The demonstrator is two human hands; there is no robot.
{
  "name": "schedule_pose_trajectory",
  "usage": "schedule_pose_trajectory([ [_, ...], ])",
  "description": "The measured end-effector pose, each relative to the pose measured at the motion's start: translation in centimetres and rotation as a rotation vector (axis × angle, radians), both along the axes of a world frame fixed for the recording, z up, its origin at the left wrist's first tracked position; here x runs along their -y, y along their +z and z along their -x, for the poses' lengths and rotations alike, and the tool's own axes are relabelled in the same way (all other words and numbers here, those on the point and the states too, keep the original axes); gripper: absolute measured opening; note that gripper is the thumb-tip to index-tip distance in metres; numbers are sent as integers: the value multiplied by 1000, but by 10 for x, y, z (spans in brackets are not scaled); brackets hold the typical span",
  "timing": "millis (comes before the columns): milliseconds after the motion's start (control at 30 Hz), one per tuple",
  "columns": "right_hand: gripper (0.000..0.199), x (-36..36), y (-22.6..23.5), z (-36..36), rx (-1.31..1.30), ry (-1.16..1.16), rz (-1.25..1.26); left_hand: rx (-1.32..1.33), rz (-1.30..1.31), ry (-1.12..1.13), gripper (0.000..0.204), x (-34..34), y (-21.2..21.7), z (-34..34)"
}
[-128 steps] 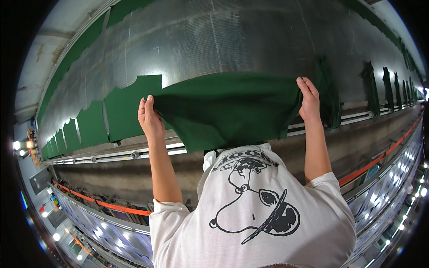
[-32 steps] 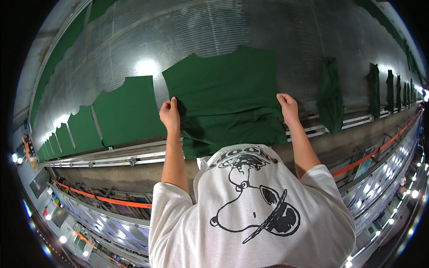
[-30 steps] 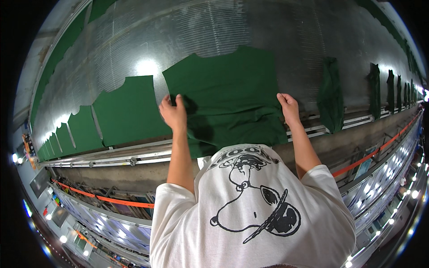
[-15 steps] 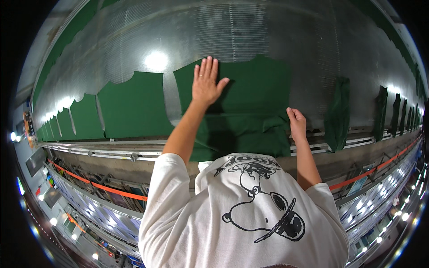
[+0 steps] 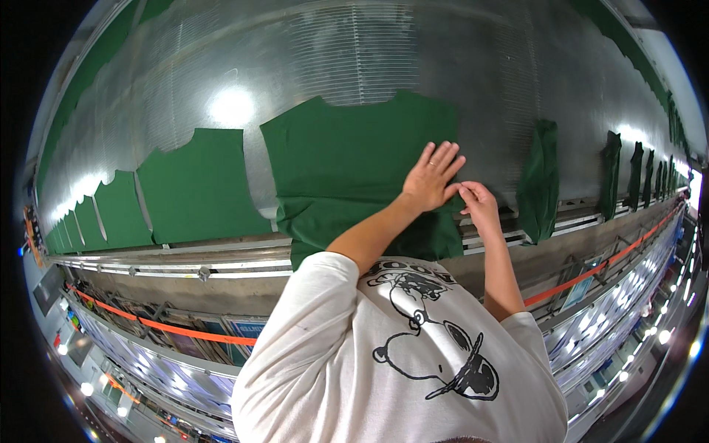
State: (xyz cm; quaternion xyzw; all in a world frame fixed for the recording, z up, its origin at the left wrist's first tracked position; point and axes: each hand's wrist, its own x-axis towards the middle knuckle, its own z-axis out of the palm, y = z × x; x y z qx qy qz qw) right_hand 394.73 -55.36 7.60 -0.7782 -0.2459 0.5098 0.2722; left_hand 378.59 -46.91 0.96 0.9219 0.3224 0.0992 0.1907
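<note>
A dark green cut fabric piece [image 5: 347, 148] lies in front of me on a long grey table. Its upper part is flat, while the near part is wrinkled and hangs over the table edge toward my shirt. My left hand [image 5: 434, 177] is laid flat near the piece's right side, fingers spread and palm down. Just right of it, my right hand [image 5: 481, 207] pinches the fabric's right edge between thumb and fingers. The two hands nearly touch.
More green pieces [image 5: 196, 184] lie flat in a row to the left. Bunched green pieces [image 5: 539, 181] hang at the near edge on the right. Metal rails [image 5: 221, 266] run along the table [image 5: 487, 88]. Behind me is an orange strip [image 5: 170, 326] along racks.
My left hand has slid right across the fabric, from its upper left to its right side beside my right hand. My right hand stays at the right edge. The view has shifted slightly.
</note>
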Motion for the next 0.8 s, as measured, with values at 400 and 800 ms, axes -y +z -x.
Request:
schedule_pose_trajectory([
  [400,26,71,2,-28,75,-47,-114,-317,-108,909,76,-43,-4,288],
  [800,25,224,-14,22,-227,-130,165,908,486,1698,28,214,53,323],
])
